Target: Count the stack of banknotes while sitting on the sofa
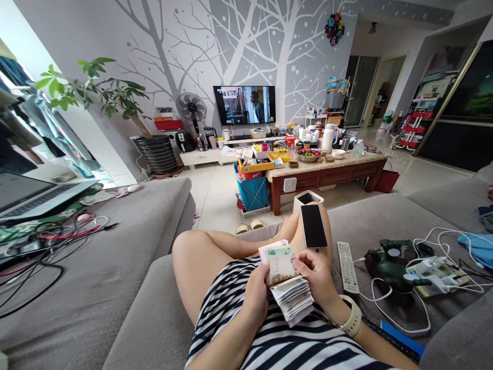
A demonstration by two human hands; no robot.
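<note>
Head view, downward over a striped top [265,339]: the left hand [256,300] has its grip closed around a thick wad of banknotes [290,293] held above the lap, while the right hand [313,272] pinches the top notes between thumb and fingers. A smartwatch [351,317] circles the right wrist, and a black smartphone [314,226] rests on the raised knee. On the grey sofa [370,221] to the right lie a TV remote [347,267], a green toy [393,267] and white cables [447,231]. Farther off, a marble-topped bench [346,163] carries a fruit bowl [308,155] and a white bottle [328,137], before a wall-mounted television [244,105].
</note>
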